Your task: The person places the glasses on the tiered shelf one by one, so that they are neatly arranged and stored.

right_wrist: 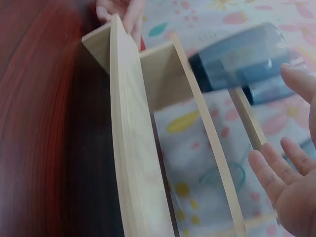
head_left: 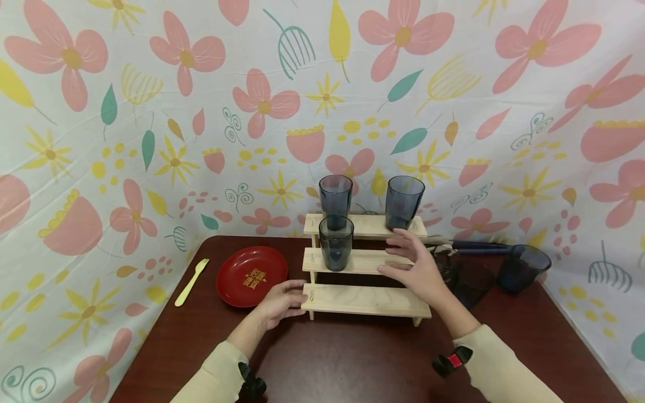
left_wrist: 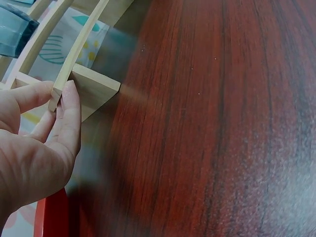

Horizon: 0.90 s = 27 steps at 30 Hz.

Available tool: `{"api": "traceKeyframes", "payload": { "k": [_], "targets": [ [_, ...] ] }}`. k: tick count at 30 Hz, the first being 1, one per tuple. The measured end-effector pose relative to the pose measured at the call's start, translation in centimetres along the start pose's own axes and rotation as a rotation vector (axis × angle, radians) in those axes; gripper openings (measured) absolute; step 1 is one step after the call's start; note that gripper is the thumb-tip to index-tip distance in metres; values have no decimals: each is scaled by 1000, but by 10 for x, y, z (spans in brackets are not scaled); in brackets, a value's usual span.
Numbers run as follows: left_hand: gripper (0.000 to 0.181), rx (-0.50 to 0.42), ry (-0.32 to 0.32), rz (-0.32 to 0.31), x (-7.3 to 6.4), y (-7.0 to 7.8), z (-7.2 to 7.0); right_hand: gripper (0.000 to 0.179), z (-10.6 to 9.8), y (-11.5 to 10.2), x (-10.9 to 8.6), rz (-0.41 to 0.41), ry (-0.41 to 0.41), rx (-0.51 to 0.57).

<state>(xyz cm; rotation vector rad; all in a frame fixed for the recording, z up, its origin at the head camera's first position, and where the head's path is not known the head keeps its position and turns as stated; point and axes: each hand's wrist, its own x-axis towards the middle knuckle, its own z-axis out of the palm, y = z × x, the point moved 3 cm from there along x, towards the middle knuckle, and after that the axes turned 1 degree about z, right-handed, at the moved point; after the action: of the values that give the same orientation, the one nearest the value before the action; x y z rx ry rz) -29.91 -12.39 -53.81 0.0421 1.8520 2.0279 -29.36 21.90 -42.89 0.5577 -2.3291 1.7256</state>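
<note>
A three-step wooden display stand [head_left: 368, 300] carries blue-tinted drinking glasses. Two of them, one glass [head_left: 336, 196] at the left and another glass [head_left: 405, 198] at the right, stand on the top step; a third glass [head_left: 336, 246] stands at the left of the middle step. My left hand [head_left: 279, 304] pinches the left end of the lowest step, thumb and fingers on either side of the board [left_wrist: 74, 59] in the left wrist view. With fingers spread and nothing held, my right hand [head_left: 415, 266] hovers at the stand's right side, fingertips just below the top right glass.
Left of the stand lie a red plate [head_left: 234, 280] with gold characters and a pale yellow fork [head_left: 192, 281]. At the right, another dark blue glass [head_left: 521, 270] sits by utensils with dark blue handles [head_left: 478, 246], partly behind my right arm. A flowered cloth [head_left: 282, 123] hangs behind the table [head_left: 322, 358].
</note>
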Motion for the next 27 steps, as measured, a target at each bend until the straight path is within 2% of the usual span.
{"api": "traceKeyframes", "payload": {
  "k": [9, 19, 23, 27],
  "targets": [
    [61, 2, -2, 4, 0, 0, 0, 86, -57, 10, -29, -20, 148, -73],
    [61, -2, -5, 9, 1, -1, 0, 91, -110, 21, -59, 11, 404, -355],
    [62, 5, -9, 11, 1, -1, 0, 93, -124, 32, -70, 73, 428, -379],
    [62, 6, -7, 10, 1, -1, 0, 98, -133, 46, -79, 155, 382, -397]
  ]
}}
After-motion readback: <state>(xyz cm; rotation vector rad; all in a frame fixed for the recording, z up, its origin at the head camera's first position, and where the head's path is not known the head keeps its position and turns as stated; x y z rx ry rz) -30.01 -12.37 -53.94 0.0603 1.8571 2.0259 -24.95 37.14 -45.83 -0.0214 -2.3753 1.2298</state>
